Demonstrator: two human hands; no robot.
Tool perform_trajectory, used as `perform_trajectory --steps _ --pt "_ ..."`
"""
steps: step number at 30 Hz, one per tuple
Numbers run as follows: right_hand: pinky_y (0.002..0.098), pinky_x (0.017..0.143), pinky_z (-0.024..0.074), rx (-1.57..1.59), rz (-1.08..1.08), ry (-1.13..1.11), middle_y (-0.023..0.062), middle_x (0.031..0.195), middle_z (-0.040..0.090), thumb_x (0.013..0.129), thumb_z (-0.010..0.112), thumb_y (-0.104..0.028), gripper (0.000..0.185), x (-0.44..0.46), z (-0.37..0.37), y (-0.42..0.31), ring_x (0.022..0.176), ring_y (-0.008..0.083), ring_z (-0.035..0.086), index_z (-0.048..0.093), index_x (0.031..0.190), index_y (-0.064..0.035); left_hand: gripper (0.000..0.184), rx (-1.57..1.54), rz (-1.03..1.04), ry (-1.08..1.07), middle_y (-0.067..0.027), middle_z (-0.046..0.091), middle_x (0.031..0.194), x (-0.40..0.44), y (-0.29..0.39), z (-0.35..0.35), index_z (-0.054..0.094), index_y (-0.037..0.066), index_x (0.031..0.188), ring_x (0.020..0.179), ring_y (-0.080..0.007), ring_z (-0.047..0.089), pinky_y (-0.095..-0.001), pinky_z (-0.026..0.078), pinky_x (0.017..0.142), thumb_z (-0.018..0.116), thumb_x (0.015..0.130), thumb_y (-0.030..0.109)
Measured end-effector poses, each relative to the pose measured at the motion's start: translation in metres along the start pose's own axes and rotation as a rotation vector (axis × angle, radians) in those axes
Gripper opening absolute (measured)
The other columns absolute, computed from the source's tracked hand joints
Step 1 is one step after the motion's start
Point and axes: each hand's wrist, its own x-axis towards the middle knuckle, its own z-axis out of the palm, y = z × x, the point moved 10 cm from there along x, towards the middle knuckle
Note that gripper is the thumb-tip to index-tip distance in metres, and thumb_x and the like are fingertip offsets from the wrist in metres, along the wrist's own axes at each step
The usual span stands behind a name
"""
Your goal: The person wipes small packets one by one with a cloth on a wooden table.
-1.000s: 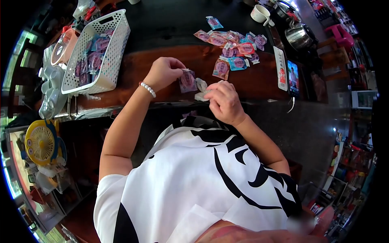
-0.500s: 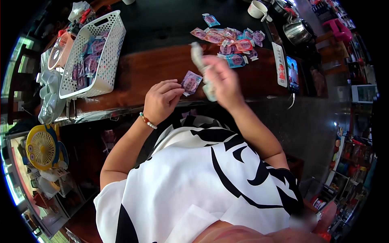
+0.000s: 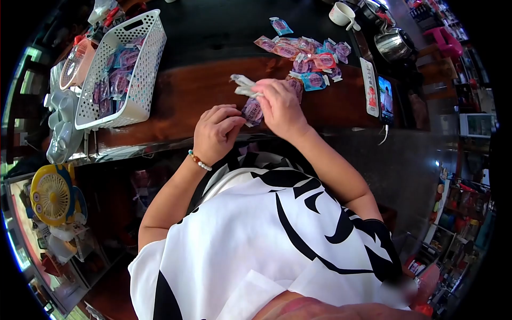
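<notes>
A small purple packet (image 3: 252,111) lies between my hands near the table's front edge. My left hand (image 3: 217,132), with a beaded bracelet at the wrist, has its fingers closed at the packet's lower left corner. Over the packet's right side, my right hand (image 3: 281,106) grips a crumpled white cloth (image 3: 244,85), whose loose end sticks out to the left. Part of an orange-brown packet (image 3: 295,87) shows behind my right hand. Farther back lies a pile of pink, blue and purple packets (image 3: 304,49).
At the left is a white perforated basket (image 3: 140,80) holding more packets, beside a pink basket (image 3: 74,66). A lit phone (image 3: 385,100) stands at the right of the dark wooden table (image 3: 181,96). A white cup (image 3: 341,15) and a metal kettle (image 3: 393,47) are at the back right.
My right hand lifted the cloth off the table, swung it up, and brought it over the packet. My left hand moved from the packet's top to its lower left corner; the packet has tilted.
</notes>
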Motion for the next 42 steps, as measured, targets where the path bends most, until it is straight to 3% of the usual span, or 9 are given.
perform_trajectory --steps 16,18,20,24,30,34,36,39,42 --pt "0.0417 0.092 0.0491 0.166 -0.164 -0.128 0.0055 0.11 0.069 0.079 0.072 -0.001 0.018 -0.05 -0.03 -0.029 0.105 0.027 0.067 0.073 0.095 -0.0089 0.013 -0.005 -0.089 -0.024 -0.008 0.072 0.102 0.011 -0.001 -0.005 0.076 0.008 0.092 0.095 -0.0275 0.071 -0.0373 0.058 0.083 0.079 0.083 0.0" --pt "0.0422 0.087 0.052 0.204 -0.135 -0.115 0.0076 0.102 0.069 0.079 0.07 0.0 0.017 -0.05 -0.043 -0.018 0.098 0.0295 0.068 0.073 0.093 -0.0092 0.012 -0.325 -0.404 0.005 -0.0089 0.071 0.101 0.01 -0.029 -0.009 0.074 0.004 0.095 0.089 -0.0204 0.071 -0.0301 0.058 0.076 0.073 0.088 -0.006" --pt "0.0425 0.084 0.0548 0.229 -0.026 -0.062 0.0109 0.098 0.07 0.081 0.069 0.001 0.016 -0.051 -0.061 0.002 0.093 0.032 0.069 0.073 0.094 -0.0069 0.005 -0.67 -0.592 0.144 -0.0037 0.071 0.101 0.007 -0.054 -0.017 0.071 0.002 0.103 0.084 -0.0116 0.068 -0.0255 0.059 0.074 0.066 0.103 0.001" --pt "0.037 0.084 0.0568 0.253 0.191 0.12 0.014 0.098 0.071 0.088 0.066 0.003 0.013 -0.056 -0.107 0.057 0.092 0.0289 0.071 0.072 0.099 0.0 0.009 -0.935 -0.661 0.531 -0.0071 0.076 0.102 0.024 -0.085 -0.097 0.074 0.003 0.107 0.084 -0.0141 0.073 -0.0266 0.06 0.072 0.068 0.107 0.009" --pt "0.0317 0.087 0.055 0.376 0.517 0.353 0.0084 0.102 0.073 0.096 0.068 -0.003 0.012 -0.088 -0.126 0.144 0.095 0.0185 0.07 0.074 0.105 0.0001 0.016 -0.401 -0.455 0.981 -0.0129 0.078 0.115 0.022 -0.094 -0.229 0.073 -0.002 0.117 0.102 -0.0194 0.078 -0.0305 0.066 0.081 0.071 0.103 0.006" --pt "0.0342 0.086 0.0559 0.325 0.536 0.364 0.0096 0.101 0.073 0.094 0.07 -0.005 0.009 -0.094 -0.116 0.15 0.094 0.0231 0.071 0.074 0.102 -0.0007 0.027 0.111 -0.487 0.758 -0.009 0.072 0.13 0.032 -0.07 -0.214 0.071 0.004 0.125 0.088 -0.0114 0.073 -0.0186 0.059 0.061 0.075 0.098 0.002" --pt "0.0396 0.085 0.0563 0.078 0.3 0.314 0.011 0.099 0.072 0.093 0.073 -0.008 0.008 -0.08 -0.116 0.119 0.093 0.029 0.071 0.073 0.098 -0.0028 0.029 -0.116 -0.365 0.626 -0.0064 0.071 0.125 0.048 -0.059 -0.166 0.073 0.009 0.125 0.083 -0.0073 0.069 -0.0153 0.052 0.055 0.076 0.097 0.0" --pt "0.0437 0.082 0.0536 -0.028 0.197 0.279 0.0094 0.092 0.069 0.087 0.079 -0.01 0.01 -0.073 -0.115 0.1 0.089 0.0323 0.067 0.07 0.088 -0.0062 0.023 -0.169 -0.218 0.181 -0.0076 0.076 0.104 0.082 -0.021 -0.061 0.08 0.008 0.109 0.091 -0.0205 0.073 -0.0297 0.059 0.075 0.08 0.088 -0.001" --pt "0.0434 0.077 0.0512 -0.085 0.157 0.258 0.0071 0.086 0.066 0.082 0.084 -0.011 0.019 -0.07 -0.115 0.095 0.084 0.0316 0.065 0.065 0.08 -0.0075 0.021 -0.218 -0.287 -0.094 -0.0119 0.075 0.113 0.095 -0.014 0.032 0.08 0.01 0.11 0.103 -0.0337 0.072 -0.0431 0.059 0.089 0.078 0.09 0.017"
